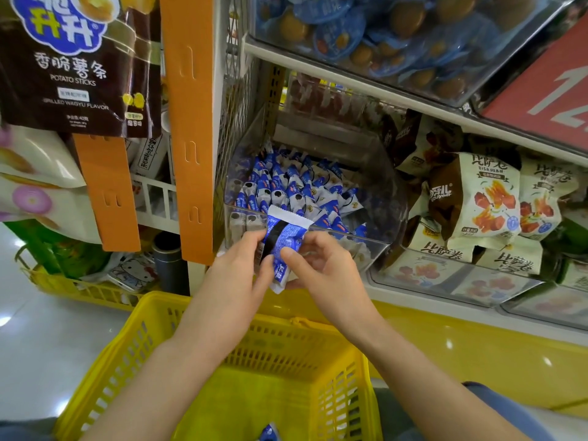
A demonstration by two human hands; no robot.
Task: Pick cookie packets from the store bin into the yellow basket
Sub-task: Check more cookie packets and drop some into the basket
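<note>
The person is holding one blue-and-white cookie packet (pixel 284 241) between both hands, just in front of the clear store bin (pixel 386 198). The left hand (pixel 241 265) is pinching the packet's left edge. The right hand (pixel 321 268) is gripping its lower right side with thumb and fingers. The packet's crimped white end is pointing up across the bin's front wall. Inside the bin a heap of matching packets (pixel 296 186) is lying. Under the forearms the yellow basket (pixel 152 310) is sitting, with one blue packet (pixel 269 434) showing at its bottom. Pale green-and-brown snack bags (pixel 486 198) are filling the neighbouring bin on the right, and a brown potato sticks bag (pixel 70 68) is hanging at upper left.
</note>
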